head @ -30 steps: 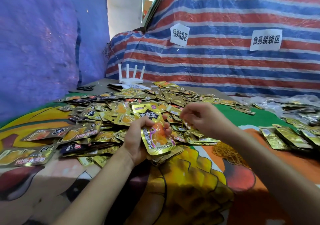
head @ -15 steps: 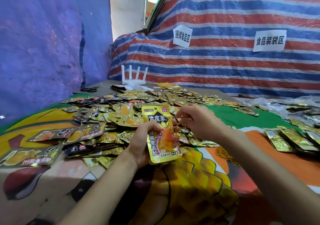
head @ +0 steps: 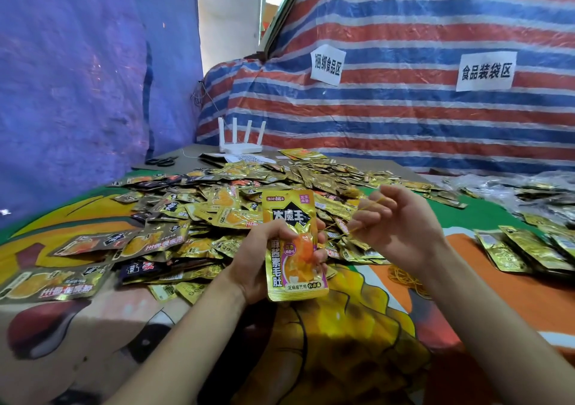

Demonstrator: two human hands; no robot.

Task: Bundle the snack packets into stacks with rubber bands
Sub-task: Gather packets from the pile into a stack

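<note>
Snack packets, gold foil, sorted by place.

Held stack [head: 291,214]: upright, printed face to the camera, raised over the near edge of the heap. How many packets lie behind the front one cannot be told.

Left hand [head: 258,264]: fingers wrapped round the stack's middle from behind, thumb across the front.

Right hand [head: 401,230]: just right of the stack, its fingers [head: 370,214] half curled and stretching a yellow rubber band [head: 373,203].

Loose packets [head: 199,214]: wide heap on the desk [head: 357,336], behind and left of both hands.

Spare rubber bands [head: 404,277]: small tangle on the printed cloth, beside the right wrist.

Further packets [head: 522,249]: laid in rows at the right edge, well apart from the heap.

Router [head: 241,146]: white, four aerials, at the desk's far end.

Scissors [head: 161,161]: far left corner.

Paper signs [head: 327,65]: two, on the striped tarp.
</note>
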